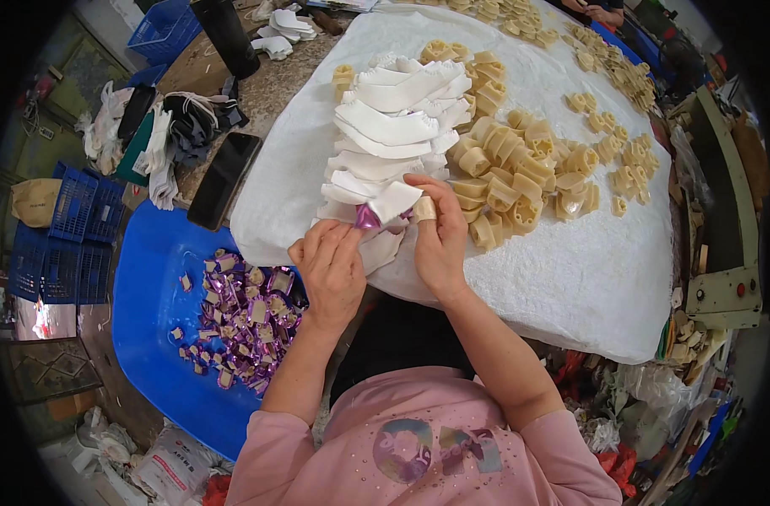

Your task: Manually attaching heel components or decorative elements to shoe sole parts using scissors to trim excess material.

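Both of my hands meet over the near end of a row of overlapping white curved pieces [393, 126] on the white-covered table. My left hand [330, 270] has its fingers pinched on a small shiny purple piece [367, 217]. My right hand [440, 244] grips a white flap-like piece [397, 202] beside it, thumb and fingers around its right end. A beige band [424, 208] shows at the fingers of my right hand. Between my hands, the purple and white pieces touch; their exact joint is hidden by my fingers.
A blue tub [148, 337] at lower left holds many purple-and-beige pieces [250, 316]. Beige ring-shaped pieces [520, 173] lie heaped to the right on the white cover [562, 295]. A dark phone [224, 181] and black bottle [226, 38] are at left. Another person's hands [600, 13] show far right.
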Tool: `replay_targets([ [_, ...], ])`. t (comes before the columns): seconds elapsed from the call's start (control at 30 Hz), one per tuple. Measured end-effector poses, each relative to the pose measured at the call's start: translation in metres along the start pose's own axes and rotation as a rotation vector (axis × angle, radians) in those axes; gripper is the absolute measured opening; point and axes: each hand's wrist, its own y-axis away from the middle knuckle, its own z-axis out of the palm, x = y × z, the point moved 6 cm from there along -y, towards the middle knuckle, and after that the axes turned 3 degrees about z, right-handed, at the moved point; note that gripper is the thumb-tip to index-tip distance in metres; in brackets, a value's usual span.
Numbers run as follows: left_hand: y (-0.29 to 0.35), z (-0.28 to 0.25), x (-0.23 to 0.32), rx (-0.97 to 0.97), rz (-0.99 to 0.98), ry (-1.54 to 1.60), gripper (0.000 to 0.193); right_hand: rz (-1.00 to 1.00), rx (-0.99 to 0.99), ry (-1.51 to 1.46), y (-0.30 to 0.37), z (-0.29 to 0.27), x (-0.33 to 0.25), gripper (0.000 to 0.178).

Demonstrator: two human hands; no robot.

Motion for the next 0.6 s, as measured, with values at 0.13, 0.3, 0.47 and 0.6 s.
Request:
replay_targets([
  [0.13,0.006,-0.004,-0.013,0.011,-0.091,0.023,0.026,0.197,0.215,-0.286,-0.014,-0.026,0.006,0.015],
  [0.3,0.005,-0.011,-0.022,-0.034,-0.273,0.117,0.024,-0.041,0.114,-0.14,-0.018,-0.045,-0.035,0.011],
  [0.47,0.008,-0.02,-0.016,0.022,-0.332,0.182,0.021,-0.194,0.127,0.182,-0.005,-0.092,-0.047,0.016],
  [0.6,-0.001,-0.011,0.029,-0.066,-0.216,0.493,0.017,-0.487,-0.016,0.673,0.02,-0.097,-0.063,0.024],
])
